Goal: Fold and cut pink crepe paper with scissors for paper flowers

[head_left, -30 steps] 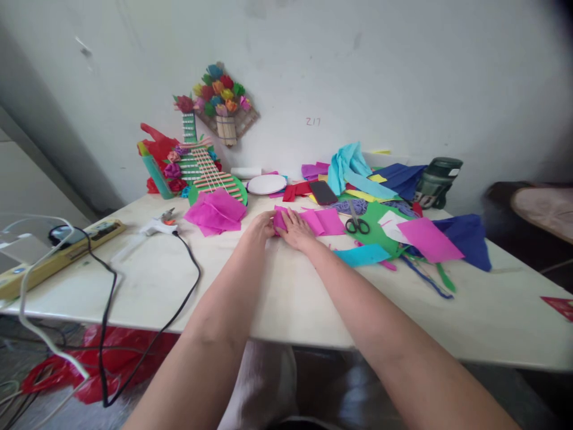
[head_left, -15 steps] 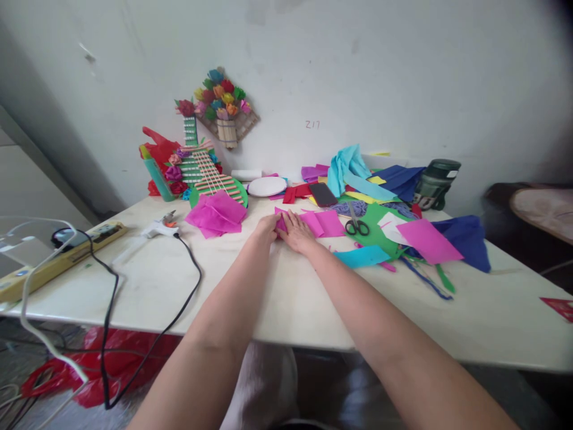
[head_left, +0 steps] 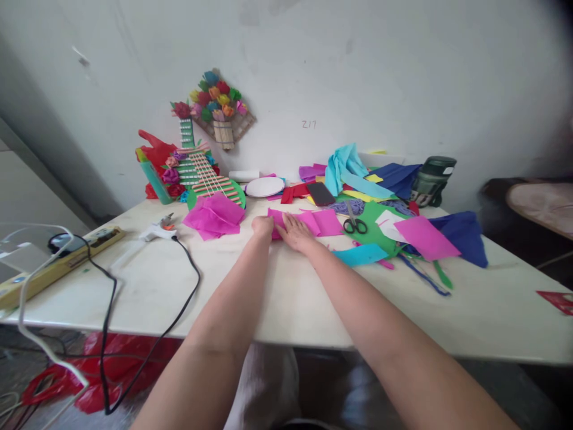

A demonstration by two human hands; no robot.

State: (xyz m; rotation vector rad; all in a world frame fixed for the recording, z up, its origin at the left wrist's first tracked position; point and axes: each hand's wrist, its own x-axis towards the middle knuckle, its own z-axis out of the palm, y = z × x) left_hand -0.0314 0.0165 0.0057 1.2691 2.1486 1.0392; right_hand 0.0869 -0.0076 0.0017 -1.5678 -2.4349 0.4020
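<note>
A strip of magenta crepe paper (head_left: 275, 216) lies flat on the white table in front of me. My left hand (head_left: 263, 227) is closed on the strip's left end, its fingertips partly hidden. Fingers spread, my right hand (head_left: 296, 233) rests flat on the same paper and presses it to the table. Another magenta piece (head_left: 330, 222) extends to the right of that hand. To the left is a loose pile of magenta paper (head_left: 215, 216). Black-handled scissors (head_left: 354, 225) lie on green paper (head_left: 375, 221) at the right.
A white glue gun (head_left: 159, 230) with a black cord lies at left near a yellow power strip (head_left: 67, 263). Farther back are a paper-flower guitar craft (head_left: 210, 176), a white disc (head_left: 265, 187), a phone (head_left: 320, 194) and a dark green bottle (head_left: 433, 181). Blue paper (head_left: 364, 255) lies near my right forearm.
My left hand has shifted slightly left and down, away from the right hand, and more of the magenta strip shows between them. My right hand stays flat on the paper.
</note>
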